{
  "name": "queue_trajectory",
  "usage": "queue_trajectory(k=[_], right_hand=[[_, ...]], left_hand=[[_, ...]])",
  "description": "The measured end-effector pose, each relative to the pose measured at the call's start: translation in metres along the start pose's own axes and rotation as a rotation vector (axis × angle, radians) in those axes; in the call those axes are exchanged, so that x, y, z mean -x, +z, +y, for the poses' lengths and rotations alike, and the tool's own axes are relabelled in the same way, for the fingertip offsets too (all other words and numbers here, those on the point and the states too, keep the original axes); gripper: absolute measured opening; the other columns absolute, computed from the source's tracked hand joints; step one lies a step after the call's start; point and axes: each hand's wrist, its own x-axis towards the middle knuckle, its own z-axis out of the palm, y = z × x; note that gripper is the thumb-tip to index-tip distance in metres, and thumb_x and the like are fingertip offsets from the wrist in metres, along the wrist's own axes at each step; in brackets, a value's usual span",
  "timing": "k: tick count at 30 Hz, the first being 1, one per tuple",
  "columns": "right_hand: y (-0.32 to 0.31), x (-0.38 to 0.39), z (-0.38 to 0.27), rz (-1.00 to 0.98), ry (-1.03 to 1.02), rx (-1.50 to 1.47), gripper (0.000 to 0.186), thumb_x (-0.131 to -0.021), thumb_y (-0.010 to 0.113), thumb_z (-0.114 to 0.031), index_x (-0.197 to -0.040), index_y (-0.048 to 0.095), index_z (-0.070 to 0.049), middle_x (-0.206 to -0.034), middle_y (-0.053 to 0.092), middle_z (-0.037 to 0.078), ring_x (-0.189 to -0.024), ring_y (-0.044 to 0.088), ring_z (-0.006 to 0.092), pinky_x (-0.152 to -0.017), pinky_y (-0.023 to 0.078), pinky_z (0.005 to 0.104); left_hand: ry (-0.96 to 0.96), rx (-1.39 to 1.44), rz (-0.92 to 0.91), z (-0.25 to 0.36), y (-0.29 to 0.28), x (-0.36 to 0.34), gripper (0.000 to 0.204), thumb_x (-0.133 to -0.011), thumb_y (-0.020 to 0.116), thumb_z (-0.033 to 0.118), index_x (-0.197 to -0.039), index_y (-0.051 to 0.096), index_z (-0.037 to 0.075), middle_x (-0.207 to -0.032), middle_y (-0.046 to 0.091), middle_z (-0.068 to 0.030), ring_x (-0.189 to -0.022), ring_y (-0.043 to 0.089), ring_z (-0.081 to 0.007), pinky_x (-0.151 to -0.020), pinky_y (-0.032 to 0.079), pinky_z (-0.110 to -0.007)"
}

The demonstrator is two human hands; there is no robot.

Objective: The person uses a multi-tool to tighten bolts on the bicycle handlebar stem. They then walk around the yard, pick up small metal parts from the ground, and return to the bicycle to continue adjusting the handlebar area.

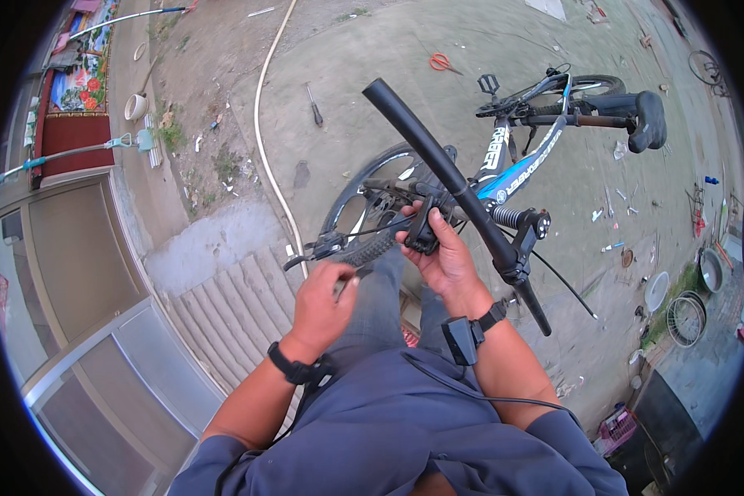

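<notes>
Beneath my hands is a bicycle with a white, blue and black frame (512, 175). Its black handlebar (438, 157) runs diagonally past my right hand. My right hand (450, 260) grips a small black bicycle control part (422, 231) between thumb and fingers, beside the bar; its exact kind is unclear. My left hand (324, 302) is closed, fingers curled, just left of the front wheel. A small dark thing shows at its fingertips, too blurred to name. Near that hand, a black brake lever (322, 245) hangs at the tyre (372, 246). The front wheel (372, 182) is partly hidden.
A screwdriver (316, 114) and orange-handled scissors (441, 63) lie on the ground beyond the bicycle. A pale hose (260, 107) runs along the left, by ridged steps (236, 310) and a framed door (78, 248). Basins (710, 270) stand at right.
</notes>
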Motion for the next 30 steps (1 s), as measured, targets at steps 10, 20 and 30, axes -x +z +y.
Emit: queue_trajectory(k=[10, 20, 30], right_hand=[[-0.001, 0.006, -0.01, 0.008, 0.036, 0.02, 0.04, -0.103, 0.06, -0.042, -0.132, 0.06, -0.014, -0.126, 0.065, 0.004, -0.097, 0.071, 0.021, -0.077, 0.06, 0.0327], [-0.008, 0.017, -0.014, 0.037, 0.081, 0.063, 0.038, -0.104, 0.059, -0.041, -0.128, 0.06, -0.012, -0.13, 0.065, 0.007, -0.097, 0.071, 0.0222, -0.077, 0.061, 0.0341], [0.003, 0.017, -0.026, 0.068, 0.123, 0.339, 0.041, -0.102, 0.063, -0.039, -0.132, 0.058, -0.01, -0.126, 0.068, 0.008, -0.094, 0.073, 0.022, -0.074, 0.061, 0.0333]], left_hand=[[-0.819, 1.376, -0.097, -0.091, 0.035, -0.008, 0.1, -0.094, 0.057, 0.07, -0.152, 0.025, -0.004, -0.144, 0.048, -0.0284, -0.127, 0.056, -0.036, -0.104, 0.05, -0.046], [-0.503, 1.518, 0.164, -0.07, 0.013, -0.054, 0.034, -0.104, 0.06, 0.03, -0.125, 0.063, 0.004, -0.117, 0.07, -0.0112, -0.113, 0.067, -0.0259, -0.093, 0.057, -0.037], [-0.114, 1.402, 0.133, -0.012, -0.05, -0.064, 0.026, -0.101, 0.065, 0.016, -0.125, 0.062, 0.009, -0.12, 0.071, -0.0095, -0.114, 0.068, -0.0233, -0.089, 0.057, -0.036]])
